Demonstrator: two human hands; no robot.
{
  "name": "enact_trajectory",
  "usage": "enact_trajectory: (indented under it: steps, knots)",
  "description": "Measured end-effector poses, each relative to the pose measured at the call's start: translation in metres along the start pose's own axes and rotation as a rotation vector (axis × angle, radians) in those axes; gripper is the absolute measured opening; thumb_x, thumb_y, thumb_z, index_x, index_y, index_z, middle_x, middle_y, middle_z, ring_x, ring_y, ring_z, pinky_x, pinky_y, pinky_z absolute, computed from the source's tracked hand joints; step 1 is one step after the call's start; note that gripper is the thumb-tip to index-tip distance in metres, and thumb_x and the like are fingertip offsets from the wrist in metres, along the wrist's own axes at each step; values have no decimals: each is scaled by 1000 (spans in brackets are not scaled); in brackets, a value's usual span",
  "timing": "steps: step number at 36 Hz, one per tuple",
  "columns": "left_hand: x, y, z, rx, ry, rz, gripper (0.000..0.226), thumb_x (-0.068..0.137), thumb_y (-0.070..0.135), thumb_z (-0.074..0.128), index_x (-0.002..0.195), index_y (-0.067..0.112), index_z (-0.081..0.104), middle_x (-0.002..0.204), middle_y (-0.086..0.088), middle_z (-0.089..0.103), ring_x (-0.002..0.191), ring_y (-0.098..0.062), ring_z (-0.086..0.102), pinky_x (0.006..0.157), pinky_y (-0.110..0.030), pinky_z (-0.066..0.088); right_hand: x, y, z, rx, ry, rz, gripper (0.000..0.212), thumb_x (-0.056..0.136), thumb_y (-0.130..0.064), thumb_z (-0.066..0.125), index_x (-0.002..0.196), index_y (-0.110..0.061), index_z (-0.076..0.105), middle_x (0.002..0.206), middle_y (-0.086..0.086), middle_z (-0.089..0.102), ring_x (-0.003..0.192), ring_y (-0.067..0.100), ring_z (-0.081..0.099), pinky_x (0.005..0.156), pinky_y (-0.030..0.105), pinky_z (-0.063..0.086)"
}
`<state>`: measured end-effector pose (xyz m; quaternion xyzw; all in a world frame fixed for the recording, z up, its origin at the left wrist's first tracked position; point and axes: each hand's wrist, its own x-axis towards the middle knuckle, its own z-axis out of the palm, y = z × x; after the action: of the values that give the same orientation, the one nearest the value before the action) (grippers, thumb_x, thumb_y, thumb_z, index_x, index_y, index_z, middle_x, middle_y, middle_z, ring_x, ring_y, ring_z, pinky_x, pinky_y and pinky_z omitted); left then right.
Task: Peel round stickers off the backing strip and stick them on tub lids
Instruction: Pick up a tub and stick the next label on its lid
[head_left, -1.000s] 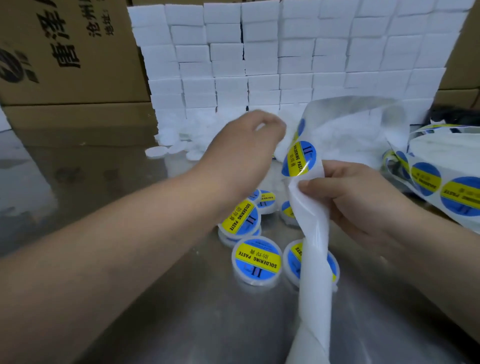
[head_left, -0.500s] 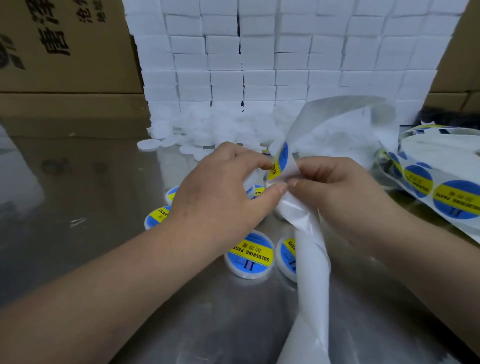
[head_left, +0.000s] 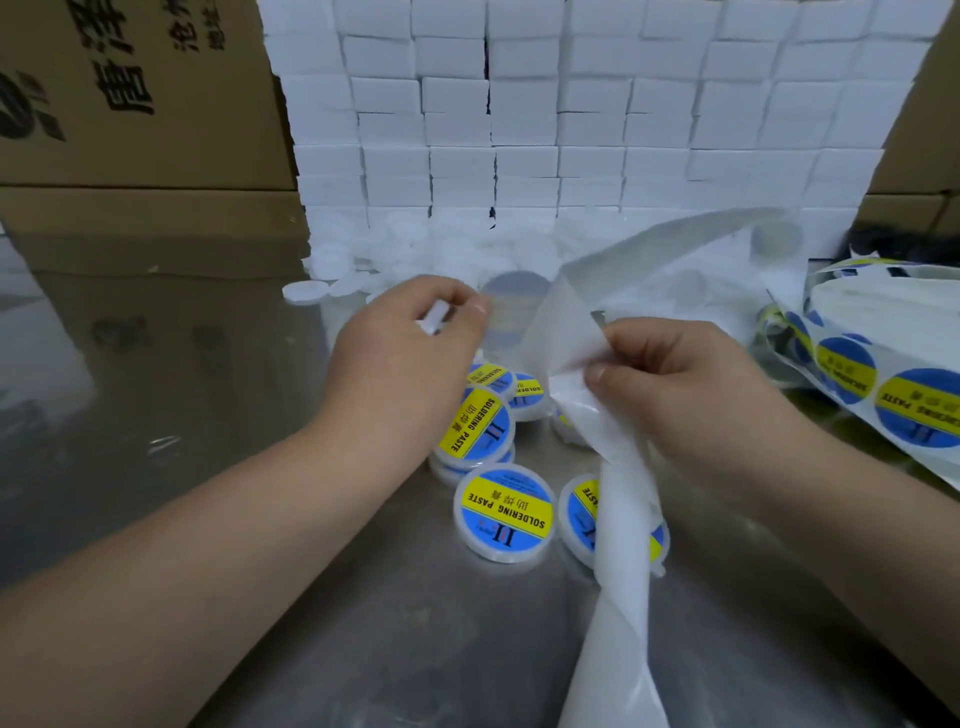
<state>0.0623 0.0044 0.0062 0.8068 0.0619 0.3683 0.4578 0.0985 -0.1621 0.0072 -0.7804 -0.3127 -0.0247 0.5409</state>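
Note:
My left hand (head_left: 410, 353) pinches a round sticker (head_left: 514, 306) by its edge; the sticker shows its pale back and hangs clear of the strip. A small white tub (head_left: 434, 318) is tucked between the same hand's fingers. My right hand (head_left: 691, 400) pinches the translucent backing strip (head_left: 571, 332), which runs down toward me and up to the right. Several labelled tubs with blue and yellow "SOLDERING PASTE" stickers (head_left: 504, 512) lie on the metal table below both hands.
A heap of plain white tubs (head_left: 441, 249) lies behind my hands, against a wall of stacked white boxes (head_left: 519, 130). The sticker roll (head_left: 883, 364) sits at the right edge. Cardboard cartons (head_left: 130, 93) stand at the back left on the shiny table (head_left: 208, 415).
My left hand came back from the white tub heap, pinched the sticker at the strip, then pulled it off to the left. My right hand kept hold of the strip.

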Motion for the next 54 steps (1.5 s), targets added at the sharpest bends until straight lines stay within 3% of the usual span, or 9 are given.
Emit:
enact_trajectory:
  steps: [4,8,13,20,24,35,42,50,54]
  knots:
    - [7,-3,-4,-116,114,-99,23,90,37,50,68,33,55,51,28,52,40,5,45,36,-8,32,4,2,-1,39,183,-2,48,81,4,52,100,-41,51,80,-10,65,59,5,56,54,16,44]
    - [3,-1,-5,-66,102,-41,22,89,42,51,69,31,55,63,31,55,58,11,49,50,-5,36,1,-3,-3,-49,276,-83,64,79,8,46,108,-49,41,102,-22,57,56,5,49,48,9,40]
    - [-7,0,-2,97,26,117,17,84,49,55,88,32,57,97,9,56,87,-5,49,74,-20,39,-3,-7,-1,-31,216,-36,50,76,12,41,71,-31,66,52,-19,57,42,0,46,39,6,33]
    - [-11,6,-5,164,40,263,23,72,53,59,86,37,49,87,20,44,88,6,40,72,-1,29,-4,-14,-1,327,132,25,15,69,-11,61,58,-8,70,59,5,66,56,6,59,46,11,43]
    - [-12,9,-5,178,42,298,29,64,53,60,86,37,49,88,21,42,90,6,40,73,-3,30,1,-9,-4,393,181,74,27,76,-28,64,56,-12,70,59,4,65,58,13,59,55,20,49]
    - [-5,-2,1,288,-37,167,32,73,34,63,94,37,40,98,14,40,80,-3,37,64,-20,26,4,-6,-8,257,318,92,30,83,-15,62,57,-28,71,55,-7,66,52,4,57,49,14,46]
    - [3,9,-2,-374,17,-196,20,80,30,36,74,31,55,84,9,53,72,-9,42,57,-21,36,5,-9,-11,341,337,123,31,83,-10,59,55,-20,67,54,-7,60,52,7,53,51,14,45]
    - [9,4,-1,-456,-15,-327,26,88,3,46,95,24,59,81,8,60,69,-6,57,49,-15,41,-2,-12,-3,446,83,102,32,81,2,54,62,-16,72,50,0,51,50,10,48,49,15,44]
    - [4,8,-1,-682,-100,-340,25,92,3,48,80,19,61,65,6,70,59,-7,67,49,-17,50,-3,-14,-2,435,25,100,33,81,5,52,66,-15,73,49,1,50,45,7,47,45,13,41]
